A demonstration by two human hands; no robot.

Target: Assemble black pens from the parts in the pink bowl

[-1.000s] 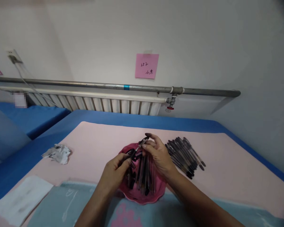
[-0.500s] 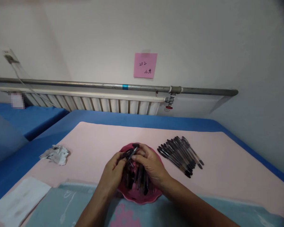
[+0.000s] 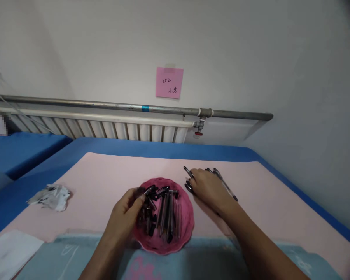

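Right hand (image 3: 205, 182) covering loose pens (image 3: 227, 186) slanting away leftward, hiding its grip; left hand (image 3: 126, 206) curling over bowl (image 3: 189, 223), hold unclear.

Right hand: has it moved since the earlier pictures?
Yes: against the red valve handle, the right hand has moved right, from over the bowl to the pens beside it.

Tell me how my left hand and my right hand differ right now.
Your left hand is at the left edge of the pink bowl, while your right hand is at the pens on the pale pink mat. The left hand pinches a black piece; the right hand's fingers are mostly hidden, so its grip can't be told. Both hands are bare.
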